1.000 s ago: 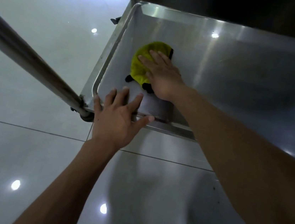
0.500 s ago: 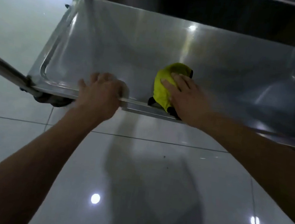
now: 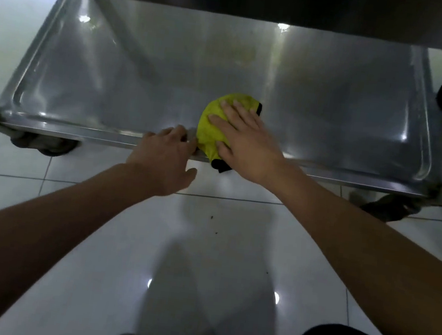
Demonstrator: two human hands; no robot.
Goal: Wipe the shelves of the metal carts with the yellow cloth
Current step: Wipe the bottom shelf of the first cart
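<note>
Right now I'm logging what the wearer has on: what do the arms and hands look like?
Both forearms are bare, with no sleeves in view. The left hand and right hand wear no gloves, and no rings, watch or bands show at the wrists.

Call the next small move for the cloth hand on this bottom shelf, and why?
Probably sweep the right hand and yellow cloth away from the near rim, toward the back and right of the shelf. The cloth sits bunched at the front edge, partly hanging over it, while wide bare metal lies beyond. The left hand grips the rim, steadying the cart.
</note>
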